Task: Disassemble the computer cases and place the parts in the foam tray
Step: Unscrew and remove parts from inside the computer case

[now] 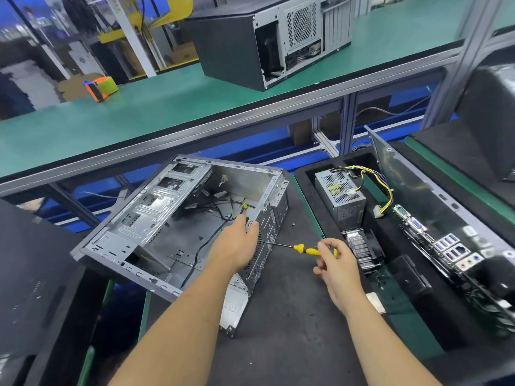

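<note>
An opened grey computer case [156,218] lies on its side on the dark mat, its inside bare except for black cables. My left hand [237,243] grips the case's rear edge near a yellow connector [244,206]. My right hand [338,270] holds a yellow-handled screwdriver [309,249], its tip touching the case's perforated rear panel. To the right, the black foam tray [303,185] holds a power supply [338,195] with coloured wires, a heatsink with fan [362,249] and a motherboard [446,246].
A loose screw [293,224] lies on the mat beside the case. A metal panel [234,307] lies under the case's near corner. Another closed case [267,40] stands on the green conveyor behind. An orange and green tape dispenser [101,87] sits at far left.
</note>
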A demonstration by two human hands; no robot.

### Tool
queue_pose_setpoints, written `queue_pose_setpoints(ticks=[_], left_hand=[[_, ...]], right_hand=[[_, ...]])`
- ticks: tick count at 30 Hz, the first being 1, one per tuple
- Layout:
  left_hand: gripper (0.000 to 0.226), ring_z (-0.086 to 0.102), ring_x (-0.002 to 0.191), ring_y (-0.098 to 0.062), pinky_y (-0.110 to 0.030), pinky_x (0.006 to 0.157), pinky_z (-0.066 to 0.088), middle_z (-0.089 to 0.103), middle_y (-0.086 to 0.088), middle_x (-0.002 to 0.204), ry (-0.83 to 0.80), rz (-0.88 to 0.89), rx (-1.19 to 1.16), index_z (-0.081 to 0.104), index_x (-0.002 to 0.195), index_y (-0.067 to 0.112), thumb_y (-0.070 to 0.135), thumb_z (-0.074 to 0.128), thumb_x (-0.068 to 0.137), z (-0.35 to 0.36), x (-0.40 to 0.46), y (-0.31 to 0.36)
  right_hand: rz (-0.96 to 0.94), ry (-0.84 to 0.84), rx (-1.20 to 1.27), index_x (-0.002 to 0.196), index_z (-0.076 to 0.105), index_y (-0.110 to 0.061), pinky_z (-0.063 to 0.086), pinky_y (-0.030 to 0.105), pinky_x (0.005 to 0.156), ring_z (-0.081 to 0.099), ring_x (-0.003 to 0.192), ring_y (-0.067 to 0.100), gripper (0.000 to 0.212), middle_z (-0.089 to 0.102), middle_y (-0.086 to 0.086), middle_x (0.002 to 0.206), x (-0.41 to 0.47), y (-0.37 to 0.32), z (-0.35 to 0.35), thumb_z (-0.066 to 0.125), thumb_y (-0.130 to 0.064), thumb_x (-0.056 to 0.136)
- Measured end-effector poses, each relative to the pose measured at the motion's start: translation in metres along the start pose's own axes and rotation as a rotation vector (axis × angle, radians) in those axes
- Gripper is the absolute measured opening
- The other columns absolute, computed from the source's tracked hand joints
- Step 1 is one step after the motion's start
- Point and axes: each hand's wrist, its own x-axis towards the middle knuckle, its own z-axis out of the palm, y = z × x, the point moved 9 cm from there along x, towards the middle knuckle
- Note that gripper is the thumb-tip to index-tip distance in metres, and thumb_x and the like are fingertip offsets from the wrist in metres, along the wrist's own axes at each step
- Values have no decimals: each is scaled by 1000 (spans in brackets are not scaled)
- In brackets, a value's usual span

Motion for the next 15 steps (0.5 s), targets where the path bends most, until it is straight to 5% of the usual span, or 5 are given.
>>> queue_pose_setpoints(ticks=[4,7,12,15], left_hand=[[23,59,75,-20,-33,59,40,62,0,85,-25,-9,19,45,99,23,46,45,96,2,2,-1],[21,61,72,-22,-32,57,42,63,-2,82,-41,-5,46,45,104,23,34,55,89,2,1,0],[18,56,70,-24,-33,54,36,58,-5,80,-44,14,80,39,100,18,25,53,89,2,2,1],[18,59,74,-26,-34,57,41,60,-6,84,-42,16,72,41,103,17,24,52,90,1,2,3]], right_hand=[[399,26,151,95,60,-8,38,27,44,41,49,17,35,47,7,61,1,27,-3,60,-43,98],[467,3,11,87,48,-13,20,19,41,19,42,12,37,30,-3,49,2,34,-4,45,-46,104],[-126,-72,-491,84,53,-25,33,27,50,38,52,13,20,48,-4,64,1,-2,-3,46,-24,103],[-383,-85,-637,88,56,-29,38,12,59,52,72,4,18,59,-12,80,-11,-20,2,53,-15,99]])
